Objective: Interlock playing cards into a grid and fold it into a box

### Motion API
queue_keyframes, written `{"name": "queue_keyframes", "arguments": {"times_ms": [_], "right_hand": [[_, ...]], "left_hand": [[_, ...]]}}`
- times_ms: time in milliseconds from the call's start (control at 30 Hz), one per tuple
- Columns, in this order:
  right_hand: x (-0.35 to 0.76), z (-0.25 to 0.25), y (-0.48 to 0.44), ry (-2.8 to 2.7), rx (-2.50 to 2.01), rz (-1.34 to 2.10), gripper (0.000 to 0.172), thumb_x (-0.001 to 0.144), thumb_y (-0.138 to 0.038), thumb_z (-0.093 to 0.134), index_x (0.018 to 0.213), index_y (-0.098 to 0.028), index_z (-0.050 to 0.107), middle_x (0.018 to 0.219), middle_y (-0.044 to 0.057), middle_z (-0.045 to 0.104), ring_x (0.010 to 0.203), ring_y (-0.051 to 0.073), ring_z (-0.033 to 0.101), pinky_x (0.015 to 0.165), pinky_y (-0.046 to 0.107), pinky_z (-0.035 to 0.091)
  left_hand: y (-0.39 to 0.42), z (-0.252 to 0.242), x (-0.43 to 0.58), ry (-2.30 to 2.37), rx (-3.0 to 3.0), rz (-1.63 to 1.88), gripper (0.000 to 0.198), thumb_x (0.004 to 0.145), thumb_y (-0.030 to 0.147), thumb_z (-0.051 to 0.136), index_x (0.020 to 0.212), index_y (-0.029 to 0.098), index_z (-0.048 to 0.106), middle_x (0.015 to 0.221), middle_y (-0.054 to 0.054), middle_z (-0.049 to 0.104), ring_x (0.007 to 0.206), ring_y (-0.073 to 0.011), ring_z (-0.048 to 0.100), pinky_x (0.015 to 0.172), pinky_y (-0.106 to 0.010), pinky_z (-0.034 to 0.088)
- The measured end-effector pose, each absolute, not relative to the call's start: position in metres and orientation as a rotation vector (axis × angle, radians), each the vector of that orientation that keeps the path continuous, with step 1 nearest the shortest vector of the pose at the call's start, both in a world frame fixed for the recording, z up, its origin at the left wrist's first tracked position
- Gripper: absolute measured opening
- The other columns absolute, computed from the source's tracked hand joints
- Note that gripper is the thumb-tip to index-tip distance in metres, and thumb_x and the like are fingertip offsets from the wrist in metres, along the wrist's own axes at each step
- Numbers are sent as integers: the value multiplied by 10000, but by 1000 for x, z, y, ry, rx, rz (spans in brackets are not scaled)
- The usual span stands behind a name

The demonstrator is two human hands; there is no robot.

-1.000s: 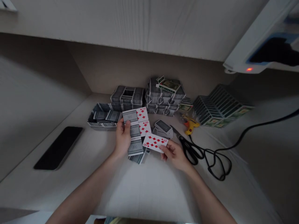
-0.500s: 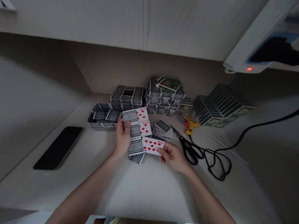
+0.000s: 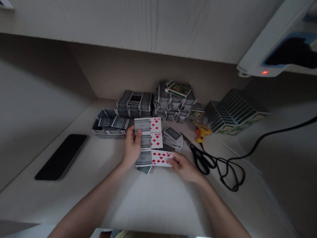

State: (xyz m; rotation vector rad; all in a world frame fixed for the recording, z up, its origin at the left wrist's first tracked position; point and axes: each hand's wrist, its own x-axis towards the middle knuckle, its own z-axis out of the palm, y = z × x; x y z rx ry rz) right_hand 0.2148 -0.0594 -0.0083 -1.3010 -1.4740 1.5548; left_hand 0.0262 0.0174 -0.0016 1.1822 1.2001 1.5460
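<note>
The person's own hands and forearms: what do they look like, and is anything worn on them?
The left hand and right hand are both without gloves. The left forearm and right forearm taper toward the wrists, with no sleeve, watch, bracelet, cable or marking visible. Whether there is a ring is too hidden and dim to tell.

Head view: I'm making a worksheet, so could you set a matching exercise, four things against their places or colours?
1. phone
2. glue gun
3. nine of diamonds
4. small box

A. pinched by the right hand
B. on top of stacked grey boxes
C. yellow body
D. flat, left of the left hand

Pairs: 1-D; 2-C; 3-A; 4-B
</note>
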Motion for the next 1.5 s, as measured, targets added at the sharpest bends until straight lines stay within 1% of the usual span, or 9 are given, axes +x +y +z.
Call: {"name": "queue_keyframes", "arguments": {"times_ms": [133, 300, 467, 633, 733, 933, 1167, 1300, 1500], "right_hand": [[218, -10, -60, -1516, -1282, 1530, 194, 812, -358, 526, 885, -182, 569, 658, -30, 521, 563, 93, 407, 474, 182, 322], [219, -13, -60, -1547, -1279, 1501, 206, 811, -379, 526, 817, -176, 561, 628, -34, 513, 521, 82, 393, 437, 173, 309], [212, -10, -61, -1476, -1290, 1520, 287, 803, -455, 515, 702, -191, 472, 455, -79, 449, 379, 66, 372, 368, 178, 292], [206, -8, -59, -1321, -1236, 1509, 337, 807, -522, 466, 737, -193, 445, 438, -71, 509, 352, 84, 445, 372, 203, 351], [205, -8, -57, -1256, -1228, 1478, 332, 790, -519, 491, 760, -189, 457, 418, -78, 500, 337, 84, 435, 357, 205, 344], [201, -8, -58, -1187, -1240, 1418, 326, 778, -512, 504, 741, -191, 463, 400, -77, 496, 318, 84, 426, 333, 201, 328], [198, -12, -57, -1103, -1244, 1378, 337, 768, -529, 512, 724, -198, 462, 397, -76, 476, 311, 84, 415, 327, 206, 320], [198, -14, -57, -1080, -1227, 1441, 335, 762, -528, 524, 742, -202, 449, 420, -74, 489, 325, 91, 433, 339, 213, 330], [197, -14, -58, -1094, -1184, 1490, 328, 783, -523, 506, 767, -203, 436, 443, -74, 502, 350, 90, 449, 364, 214, 340]], "left_hand": [[15, -5, 28, 1191, 1193, 1498, 338, 800, 436, 519, 1037, 196, 493, 857, -37, 643, 717, -161, 606, 645, -291, 479], [13, -12, 30, 1201, 1291, 1490, 314, 807, 409, 517, 1044, 205, 500, 925, -42, 634, 808, -167, 592, 725, -301, 460], [10, -7, 31, 1222, 1221, 1494, 313, 808, 424, 506, 1029, 202, 509, 905, -38, 633, 806, -166, 582, 734, -303, 456], [6, 0, 34, 1126, 1076, 1437, 270, 784, 403, 542, 976, 214, 530, 936, -15, 635, 851, -164, 586, 781, -304, 461], [5, -3, 37, 1070, 1078, 1396, 271, 785, 411, 535, 970, 213, 542, 954, -21, 640, 903, -174, 584, 828, -315, 449], [5, -8, 36, 1068, 1143, 1392, 305, 808, 405, 509, 1057, 231, 532, 1129, -39, 599, 1058, -188, 534, 942, -342, 385], [3, -5, 37, 1016, 1198, 1373, 291, 792, 354, 535, 1065, 258, 520, 1157, -36, 583, 1107, -200, 507, 964, -365, 380], [3, -9, 38, 1085, 1219, 1376, 286, 808, 359, 510, 1071, 245, 510, 1148, -45, 583, 1103, -207, 505, 960, -384, 374], [-1, -7, 38, 1131, 1286, 1407, 266, 818, 353, 499, 1063, 250, 511, 1092, -33, 600, 1034, -190, 531, 954, -349, 365]]}}
